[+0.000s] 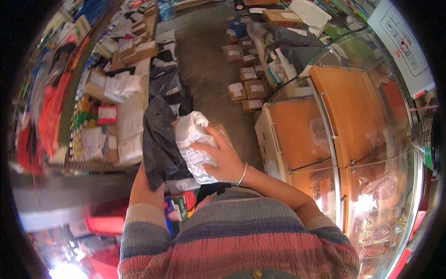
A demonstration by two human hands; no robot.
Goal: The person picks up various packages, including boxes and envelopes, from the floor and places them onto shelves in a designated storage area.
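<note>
My right hand (223, 155) lies over a white plastic mailer parcel (197, 153), fingers spread across its front and gripping it. A printed label with a barcode covers part of that parcel. Beside it on the left hangs a black plastic mailer bag (160, 139), draped over my left forearm. Of my left hand (175, 122) only a fingertip shows between the two parcels; the rest is hidden behind them. Behind my right fingers a brown cardboard piece (222, 132) peeks out, partly covered.
Cartons and papers crowd a table (130, 122) on the left, with black parcels (163, 83) along its side. Small labelled cardboard boxes (254, 89) stand on the floor (205, 69) to the right. A curved glass display case (369, 139) with orange panels borders my right side.
</note>
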